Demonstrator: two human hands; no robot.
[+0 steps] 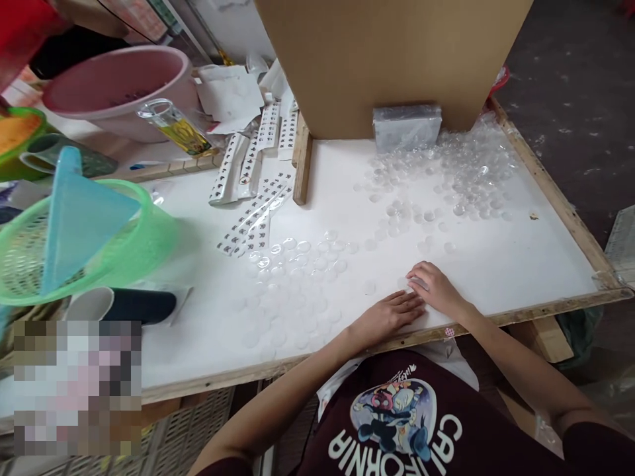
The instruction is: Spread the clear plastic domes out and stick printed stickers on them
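Note:
My left hand lies flat on the white tabletop near its front edge, fingers stretched out and holding nothing I can see. Touching or almost touching its fingertips is my right hand, whose thumb and fingers are bent around a small clear disc. To the left, many round clear discs are spread flat in a loose patch. Farther back on the right there is a heaped pile of clear domed pieces, with strays trailing toward my hands.
A tall cardboard sheet and a plastic-wrapped block stand at the back. Printed sticker strips lie beside a wooden batten. At left are a green basket, a blue scoop, a dark cup and a pink tub.

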